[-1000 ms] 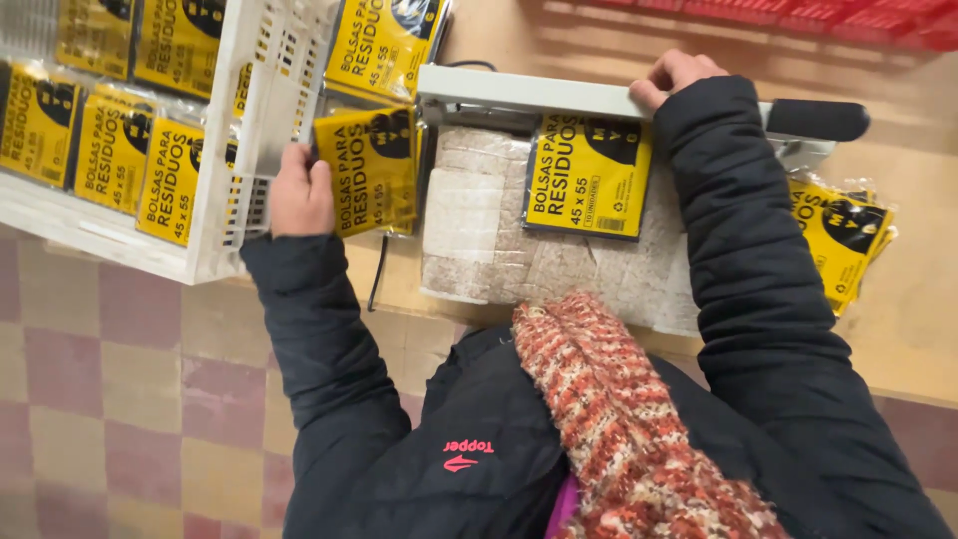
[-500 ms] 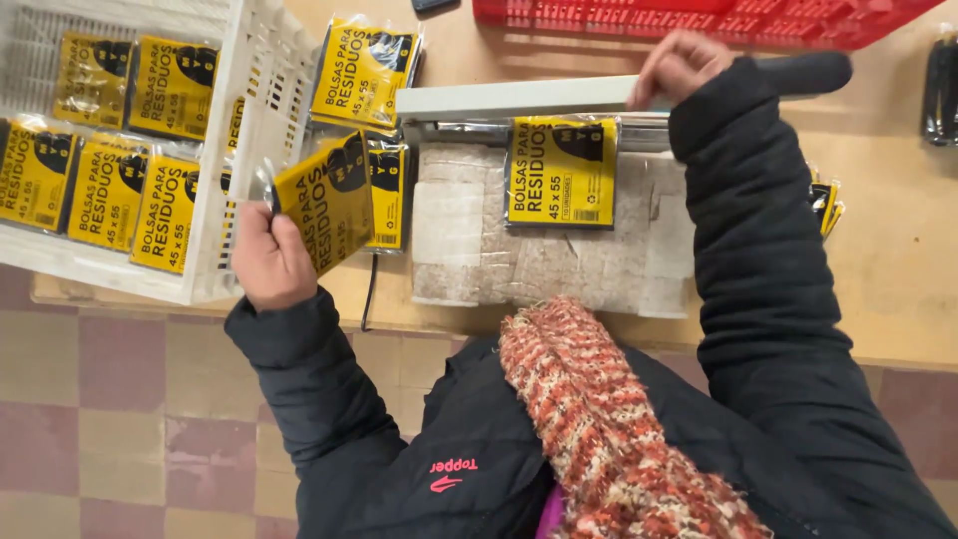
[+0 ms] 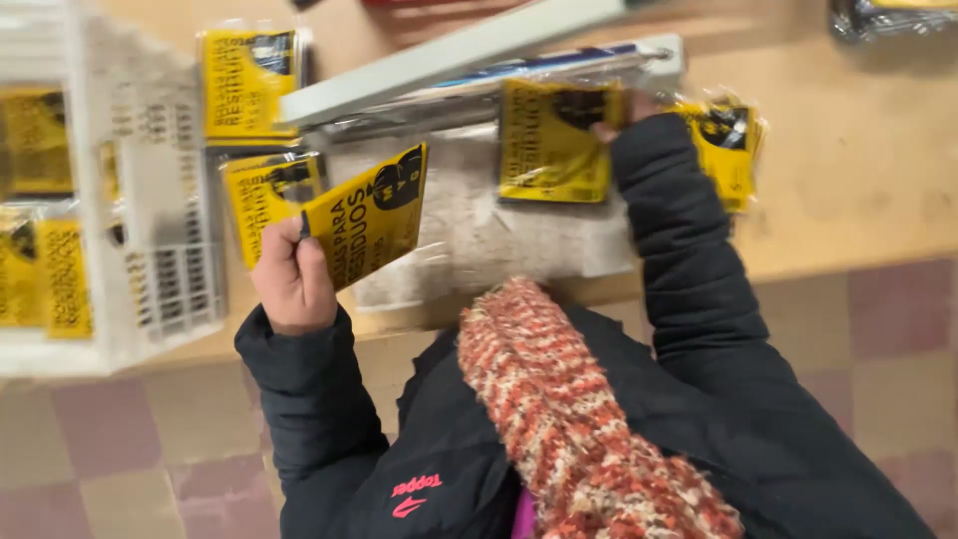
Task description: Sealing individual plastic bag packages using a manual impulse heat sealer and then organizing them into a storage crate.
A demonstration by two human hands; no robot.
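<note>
My left hand [image 3: 291,279] grips a yellow packet in clear film [image 3: 369,215] by its lower left corner and holds it tilted above the table edge. My right hand [image 3: 624,112] is mostly hidden by my dark sleeve. Its fingers pinch the right edge of a second yellow packet [image 3: 549,140], which lies on the base of a heat sealer. The sealer's grey arm [image 3: 449,55] is raised at a slant above that packet. A pale grey mat [image 3: 499,230] lies in front of the sealer.
A white plastic crate [image 3: 170,260] at the left holds several yellow packets [image 3: 60,269]. More packets lie at the back left [image 3: 249,80], by the crate [image 3: 264,190] and right of my sleeve [image 3: 728,145]. The wooden table [image 3: 858,170] ends over a checked floor.
My left hand has lifted a packet from beside the crate toward me. My right hand left the sealer handle and came down onto the packet; the sealer arm has swung up.
</note>
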